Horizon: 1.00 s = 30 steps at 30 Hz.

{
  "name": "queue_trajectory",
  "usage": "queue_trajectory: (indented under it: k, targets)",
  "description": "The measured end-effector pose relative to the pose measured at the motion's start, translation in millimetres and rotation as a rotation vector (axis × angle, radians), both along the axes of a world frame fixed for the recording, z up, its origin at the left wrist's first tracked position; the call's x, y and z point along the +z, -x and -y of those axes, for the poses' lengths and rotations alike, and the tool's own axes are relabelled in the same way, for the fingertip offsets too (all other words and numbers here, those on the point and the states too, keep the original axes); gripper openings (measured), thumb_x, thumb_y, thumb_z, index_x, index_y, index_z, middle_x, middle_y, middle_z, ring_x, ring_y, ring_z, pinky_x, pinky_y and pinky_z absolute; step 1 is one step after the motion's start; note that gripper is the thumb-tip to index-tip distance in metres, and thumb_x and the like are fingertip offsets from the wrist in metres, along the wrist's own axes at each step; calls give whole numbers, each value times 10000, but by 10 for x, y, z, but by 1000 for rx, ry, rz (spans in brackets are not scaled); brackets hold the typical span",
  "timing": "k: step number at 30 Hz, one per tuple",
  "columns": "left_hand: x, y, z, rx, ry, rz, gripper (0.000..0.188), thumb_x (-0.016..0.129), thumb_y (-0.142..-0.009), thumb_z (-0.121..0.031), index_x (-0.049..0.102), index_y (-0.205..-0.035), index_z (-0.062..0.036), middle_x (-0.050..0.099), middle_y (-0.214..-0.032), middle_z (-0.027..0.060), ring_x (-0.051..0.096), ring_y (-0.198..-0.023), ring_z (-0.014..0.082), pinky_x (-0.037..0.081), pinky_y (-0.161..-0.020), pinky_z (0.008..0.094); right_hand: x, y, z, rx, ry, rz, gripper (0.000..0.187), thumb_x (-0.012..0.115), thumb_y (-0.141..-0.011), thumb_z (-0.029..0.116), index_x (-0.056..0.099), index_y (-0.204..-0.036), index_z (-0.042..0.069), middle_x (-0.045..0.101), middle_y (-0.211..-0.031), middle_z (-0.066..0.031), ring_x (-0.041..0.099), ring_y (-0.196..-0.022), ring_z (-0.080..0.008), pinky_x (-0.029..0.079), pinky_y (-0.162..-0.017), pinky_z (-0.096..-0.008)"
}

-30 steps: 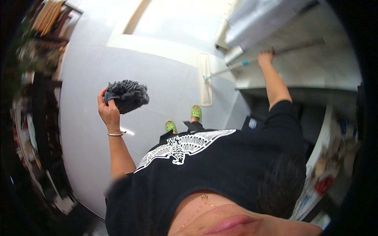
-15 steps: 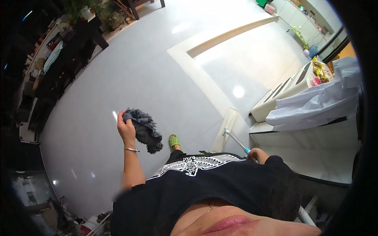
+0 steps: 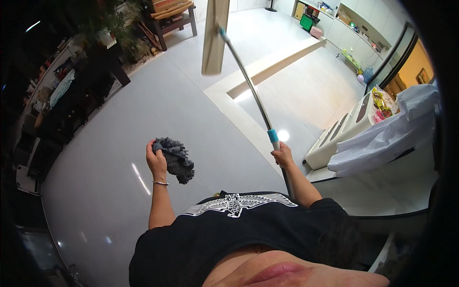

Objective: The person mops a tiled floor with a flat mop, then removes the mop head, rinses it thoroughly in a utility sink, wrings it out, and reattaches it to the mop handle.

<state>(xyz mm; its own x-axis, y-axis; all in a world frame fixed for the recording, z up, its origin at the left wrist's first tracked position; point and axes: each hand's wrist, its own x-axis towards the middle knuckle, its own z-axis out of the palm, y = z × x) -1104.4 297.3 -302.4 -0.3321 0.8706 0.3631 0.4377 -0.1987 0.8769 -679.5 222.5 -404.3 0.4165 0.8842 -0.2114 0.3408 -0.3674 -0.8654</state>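
Between the thumb and fingers of my left hand (image 3: 156,160) hangs a dark grey shaggy mop pad (image 3: 177,160), bunched and drooping above the pale floor. My right hand (image 3: 283,156) is wrapped round the grip of a flat mop's pole (image 3: 252,90), just below a teal collar. The pole slants up and away to the far side. At its raised end sits the long beige mop head (image 3: 214,40), with no grey pad seen on it. The two hands are well apart, and the pad does not touch the mop.
A low beige ledge (image 3: 282,60) runs across the floor ahead. At the right stands a cream cabinet (image 3: 330,138) with a white plastic sheet (image 3: 382,136) and packets on top. Dark furniture (image 3: 91,62) lines the left, and a wooden stand (image 3: 174,21) is at the back.
My right hand has come forward and swung the mop up, so its head has risen from the floor beside me to the far side. My left hand still holds the pad.
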Motion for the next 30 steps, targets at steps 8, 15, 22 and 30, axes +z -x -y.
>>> queue_trajectory:
  k: [8, 15, 22, 30]
  targets:
    - [-42, 136, 166, 50, -3, 90, 264, 424, -786, -72, 515, -1021, 5, 560, -984, 109, 529, -919, 227, 403, -832, 298, -182, 253, -462, -14, -492, -64, 267, 678, -648, 144, 471, -794, 58, 542, -656, -38, 560, -577, -143, 463, -555, -279]
    - [-114, 263, 257, 45, -18, 180, 260, 422, -772, -34, 524, -1009, 2, 552, -946, 86, 521, -845, 177, 412, -791, 272, 891, 755, -1403, 283, -453, -421, 280, 568, -801, 183, 445, -573, 76, 440, -485, -6, 424, -391, -97, 356, -379, -239]
    - [-76, 393, 441, 45, 4, 205, 255, 425, -772, -32, 521, -1003, 12, 551, -933, 87, 521, -814, 174, 424, -747, 266, 725, 1166, -819, 196, -556, -321, 387, 578, -804, 243, 425, -491, 77, 415, -414, 2, 406, -343, -80, 308, -323, -239]
    - [375, 361, 691, 121, -185, 212, 254, 423, -781, -50, 513, -1009, 18, 548, -939, 87, 516, -855, 184, 407, -813, 276, 675, 1524, -376, 416, -411, -201, 434, 580, -783, 328, 465, -509, 11, 385, -419, -31, 368, -420, -124, 313, -410, -309]
